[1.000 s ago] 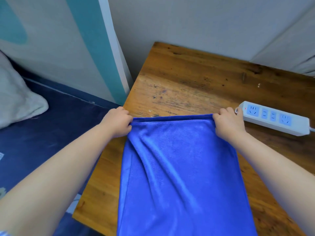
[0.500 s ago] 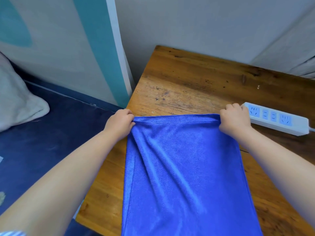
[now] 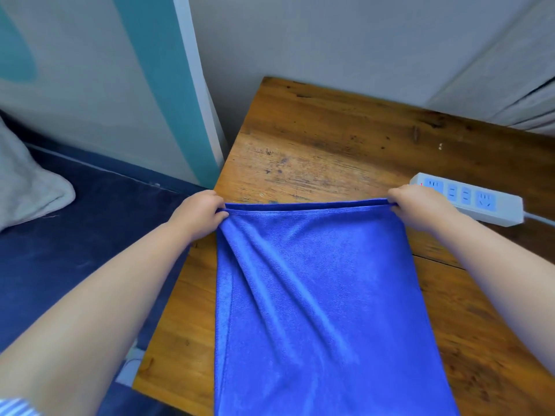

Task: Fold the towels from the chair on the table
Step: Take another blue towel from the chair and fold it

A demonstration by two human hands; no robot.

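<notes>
A blue towel (image 3: 318,301) is stretched lengthwise over the wooden table (image 3: 324,145), its near end running out of the frame at the bottom. My left hand (image 3: 198,214) grips the towel's far left corner at the table's left edge. My right hand (image 3: 417,208) grips the far right corner, close beside the power strip. The far hem is pulled taut between both hands, and diagonal wrinkles run down from the left corner. The chair is out of sight.
A white power strip (image 3: 477,202) with blue sockets lies on the table at the right, its cable leading off right. A dark blue bed (image 3: 75,235) with a grey pillow (image 3: 27,187) is to the left. Walls stand behind the table.
Both hands have drawn further apart, pulling the towel's far edge tauter and straighter. My right hand has moved closer to the power strip.
</notes>
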